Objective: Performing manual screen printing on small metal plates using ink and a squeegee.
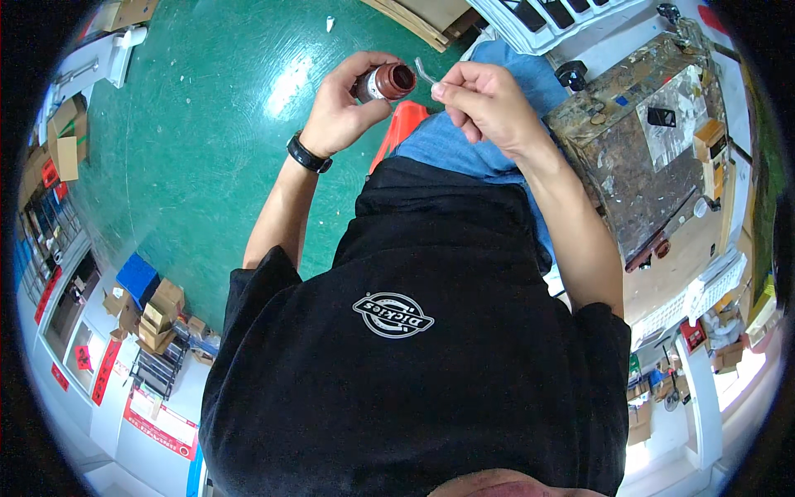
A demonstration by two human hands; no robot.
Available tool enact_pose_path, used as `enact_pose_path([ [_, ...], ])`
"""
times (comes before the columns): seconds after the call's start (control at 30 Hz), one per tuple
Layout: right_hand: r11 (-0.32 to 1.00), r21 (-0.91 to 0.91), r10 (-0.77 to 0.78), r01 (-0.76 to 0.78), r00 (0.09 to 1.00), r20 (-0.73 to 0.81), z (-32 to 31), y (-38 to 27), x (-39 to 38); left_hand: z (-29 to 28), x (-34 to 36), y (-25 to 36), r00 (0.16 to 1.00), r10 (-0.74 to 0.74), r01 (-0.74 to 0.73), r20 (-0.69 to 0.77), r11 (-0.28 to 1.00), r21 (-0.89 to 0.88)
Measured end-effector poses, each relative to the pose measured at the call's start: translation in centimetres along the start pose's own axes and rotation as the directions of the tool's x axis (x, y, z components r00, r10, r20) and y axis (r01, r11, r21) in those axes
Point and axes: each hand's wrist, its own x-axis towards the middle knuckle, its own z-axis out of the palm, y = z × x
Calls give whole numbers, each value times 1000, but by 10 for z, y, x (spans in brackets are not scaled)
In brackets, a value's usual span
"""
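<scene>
My left hand (346, 108) is wrapped round a small reddish-brown bottle (384, 84) with a white label. The bottle is tilted, its uncapped mouth facing right toward my other hand. Between the thumb and fingers of my right hand (490, 106) is a thin, bent, greyish-white piece (423, 71); its exact kind is too small to tell. The tip of this piece stands just right of the bottle's mouth, and whether they touch cannot be made out. Both hands are held in front of my lap, over blue jeans (464, 151).
An orange-red stool (403, 126) shows below the bottle. To the right is a stained workbench (609, 137) with a black rectangular object (661, 117). White trays (538, 33) stand at the upper right. Cardboard boxes (68, 137) line the left side of the green floor (199, 166).
</scene>
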Motion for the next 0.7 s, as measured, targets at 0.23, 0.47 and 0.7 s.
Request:
enact_pose_path([
  [0.23, 998, 44, -32, 34, 998, -52, 6, -4, -3, -1, 0, 0, 1000, 1, 3, 23, 986, -170],
  [0.47, 997, -44, -64, 63, 998, -19, 4, -10, -7, 5, 1, -3, 989, 112, -120, -96, 989, -82],
  [0.7, 997, -51, -54, 51, 997, -50, 14, -7, -10, 13, 0, 5, 971, 175, -154, -165, 979, 133],
])
